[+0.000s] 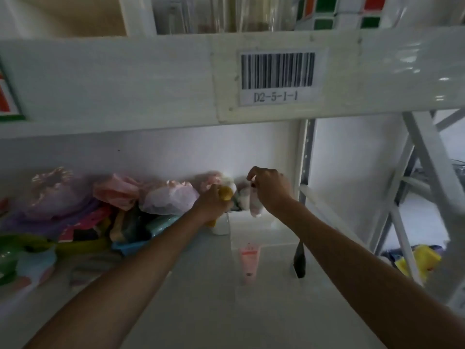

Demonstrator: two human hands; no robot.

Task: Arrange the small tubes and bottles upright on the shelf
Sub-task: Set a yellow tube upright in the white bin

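Head view: left hand (211,201) closed around a yellow bottle (224,193), its rounded end pointing up and its long axis near upright, at the back of the white shelf (201,298) just beside a clear box (251,227). Right hand (270,188) pinching the top end of a pale tube (254,204) between fingertips, the tube hanging lengthwise downward over the box. On the shelf nearer the camera: a pink tube (249,263) and a dark tube (299,260), each with its long axis running front to back; crumpled coloured bags (113,197) to the left.
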